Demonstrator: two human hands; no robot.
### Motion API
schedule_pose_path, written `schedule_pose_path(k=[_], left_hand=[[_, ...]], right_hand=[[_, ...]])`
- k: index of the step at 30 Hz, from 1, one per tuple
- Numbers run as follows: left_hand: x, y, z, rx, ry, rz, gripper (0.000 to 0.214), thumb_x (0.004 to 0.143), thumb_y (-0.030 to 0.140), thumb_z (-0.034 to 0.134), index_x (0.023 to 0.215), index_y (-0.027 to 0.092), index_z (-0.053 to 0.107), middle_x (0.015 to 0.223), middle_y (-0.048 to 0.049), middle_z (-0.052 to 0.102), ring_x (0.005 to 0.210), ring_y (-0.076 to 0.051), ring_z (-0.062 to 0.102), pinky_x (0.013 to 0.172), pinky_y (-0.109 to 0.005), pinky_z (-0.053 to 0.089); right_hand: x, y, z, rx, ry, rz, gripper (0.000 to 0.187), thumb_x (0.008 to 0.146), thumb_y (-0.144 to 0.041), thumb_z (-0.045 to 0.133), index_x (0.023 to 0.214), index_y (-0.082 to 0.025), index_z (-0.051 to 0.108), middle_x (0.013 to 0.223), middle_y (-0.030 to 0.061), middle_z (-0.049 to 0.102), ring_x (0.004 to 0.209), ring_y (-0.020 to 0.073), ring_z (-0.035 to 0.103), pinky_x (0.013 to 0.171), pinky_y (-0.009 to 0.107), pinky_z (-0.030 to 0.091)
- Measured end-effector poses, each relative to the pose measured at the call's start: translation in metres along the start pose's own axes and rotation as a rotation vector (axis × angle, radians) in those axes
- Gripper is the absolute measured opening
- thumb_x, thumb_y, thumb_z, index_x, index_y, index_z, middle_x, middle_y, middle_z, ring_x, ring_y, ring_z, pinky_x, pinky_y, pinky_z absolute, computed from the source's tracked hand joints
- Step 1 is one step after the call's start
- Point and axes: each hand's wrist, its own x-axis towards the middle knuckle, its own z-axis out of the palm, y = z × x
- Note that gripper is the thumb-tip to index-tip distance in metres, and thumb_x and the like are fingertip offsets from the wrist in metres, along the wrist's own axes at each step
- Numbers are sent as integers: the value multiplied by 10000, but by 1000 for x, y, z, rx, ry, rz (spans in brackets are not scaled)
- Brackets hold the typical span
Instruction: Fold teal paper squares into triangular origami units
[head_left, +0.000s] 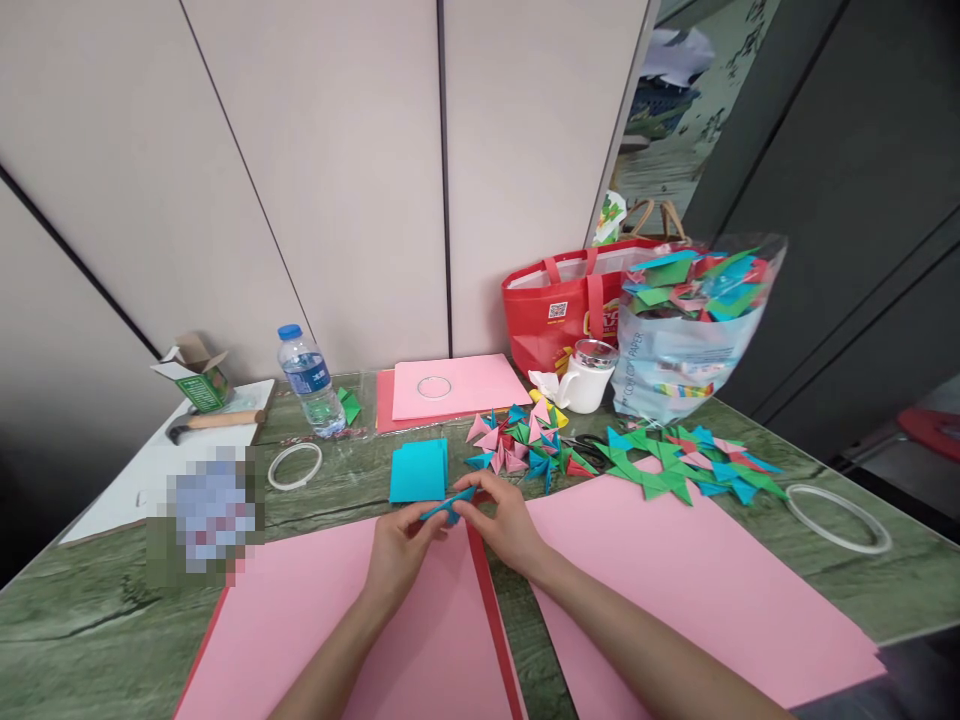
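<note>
Between my two hands is a small folded piece of blue paper [450, 504], held just above the pink sheets. My left hand [399, 548] pinches its left side with thumb and fingers. The right side is gripped by my right hand [501, 518], its index finger bent over the top. Right behind the hands lies a stack of blue paper squares [417, 471]. Large pink sheets [360, 630] with a red edge are under my left forearm. More pink sheets [675, 590] spread beneath my right forearm.
Behind my right hand sits a pile of folded paper pieces [517, 440] beside black scissors [589, 452]. Green paper stars [660, 465], a white mug [589, 378], a filled plastic bag [675, 350] and a white ring [840, 520] are rightward. Leftward stand a water bottle [311, 385] and a hammer [214, 420].
</note>
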Motion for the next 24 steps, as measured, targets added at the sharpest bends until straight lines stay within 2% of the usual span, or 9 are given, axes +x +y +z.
schedule_pose_path(k=[2, 6, 10, 15, 24], left_hand=[[-1, 4, 1, -109, -67, -127, 216, 683, 334, 599, 785, 159, 676, 691, -47, 689, 647, -215, 643, 610, -341, 528], [-1, 9, 2, -159, -120, -204, 265, 664, 344, 620, 829, 142, 667, 724, -61, 706, 667, -226, 662, 611, -332, 533], [-1, 6, 3, -164, -108, -244, 286, 654, 364, 625, 818, 131, 648, 642, -54, 700, 567, -211, 660, 536, -316, 535], [-2, 1, 7, -119, -95, -255, 275, 654, 401, 603, 734, 138, 592, 515, -29, 662, 471, -201, 640, 440, -284, 511], [0, 6, 3, -275, -112, -294, 297, 631, 430, 614, 724, 153, 555, 604, -43, 691, 590, -222, 667, 580, -340, 531]], right_hand=[[1, 1, 0, 70, -4, 93, 127, 711, -231, 583, 825, -175, 578, 779, 26, 603, 670, 136, 560, 592, 254, 468], [2, 2, 1, 114, 25, 142, 187, 669, -230, 603, 839, -169, 554, 688, -3, 576, 562, 111, 521, 506, 221, 437], [-1, 1, 3, 57, 27, 85, 168, 668, -223, 587, 824, -169, 556, 703, 3, 582, 550, 110, 516, 494, 218, 434], [-6, 2, 6, -87, 47, -82, 150, 699, -193, 566, 849, -180, 562, 738, 20, 604, 562, 117, 527, 539, 240, 452], [-8, -8, 4, -118, -32, -226, 137, 741, -177, 546, 865, -207, 595, 814, 46, 638, 703, 154, 580, 651, 286, 477]])
